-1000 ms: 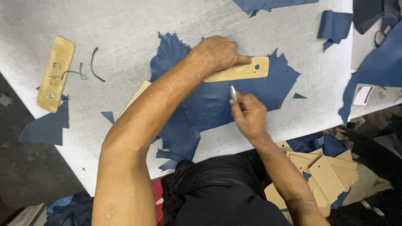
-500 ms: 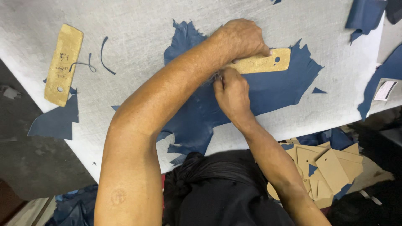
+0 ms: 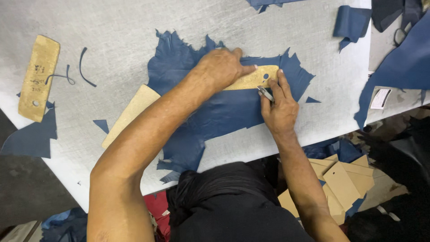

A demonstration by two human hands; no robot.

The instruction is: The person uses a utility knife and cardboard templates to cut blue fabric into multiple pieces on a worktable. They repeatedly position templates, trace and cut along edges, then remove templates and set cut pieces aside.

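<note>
Across the pale grey bench point(image 3: 134, 27) a ragged piece of dark blue leather point(image 3: 224, 112) is lying spread flat, and both hands are working on it near its upper right part. The left hand point(image 3: 221, 67) is pressing down flat on a tan cardboard template point(image 3: 255, 79) with a small round hole near its end, its fingers point(image 3: 246, 70) lying together and stretched along the card rather than gripping it. The right hand point(image 3: 280, 110) is sitting just below that template, its fingers closing around a slim metal cutting tool point(image 3: 265, 93) whose tip is touching the leather at the card's lower edge. Another tan card piece point(image 3: 130, 114) is poking out from under the left forearm. Far to the left a second long tan template point(image 3: 39, 76) is resting on the bench, with thin curled blue offcuts point(image 3: 85, 69) beside it. More blue scraps point(image 3: 351, 20) are lying at the upper right, and a stack of tan card patterns point(image 3: 342, 183) is sitting below the bench edge.
</note>
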